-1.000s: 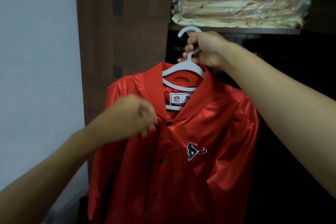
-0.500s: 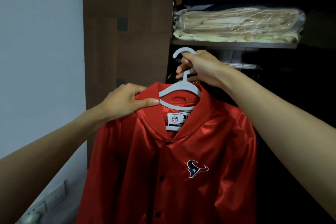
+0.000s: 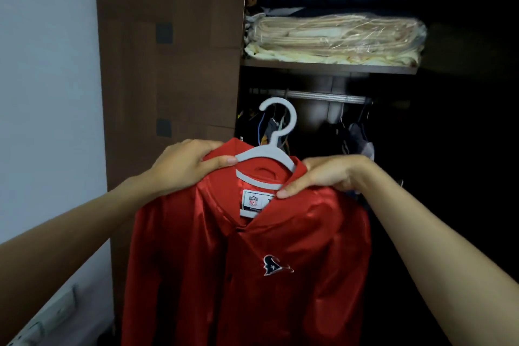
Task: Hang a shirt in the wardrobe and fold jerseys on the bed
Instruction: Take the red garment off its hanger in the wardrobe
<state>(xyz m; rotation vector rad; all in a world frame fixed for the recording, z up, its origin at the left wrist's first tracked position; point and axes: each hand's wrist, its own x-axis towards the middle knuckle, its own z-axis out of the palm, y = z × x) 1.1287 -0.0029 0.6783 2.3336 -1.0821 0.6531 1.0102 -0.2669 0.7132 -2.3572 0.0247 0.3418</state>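
A shiny red shirt (image 3: pixel 252 275) with a dark bull-head crest hangs on a pale grey plastic hanger (image 3: pixel 269 149), held up in front of the open wardrobe. My left hand (image 3: pixel 185 166) grips the shirt's left shoulder at the collar, thumb on top. My right hand (image 3: pixel 323 174) grips the right shoulder and collar, thumb near the neck label. The hanger's hook is free, just below and in front of the metal rail (image 3: pixel 323 97).
Dark clothes (image 3: pixel 354 137) hang on the rail further in. A shelf (image 3: pixel 328 67) above carries bagged cream bedding (image 3: pixel 337 36) and folded blankets. The brown wardrobe side panel (image 3: pixel 168 64) stands to the left, beside a pale wall (image 3: pixel 47 78).
My right hand let go of the hanger hook and moved down to the right shoulder of the shirt. My left hand stays on the left shoulder. The view tilted up, showing the rail.
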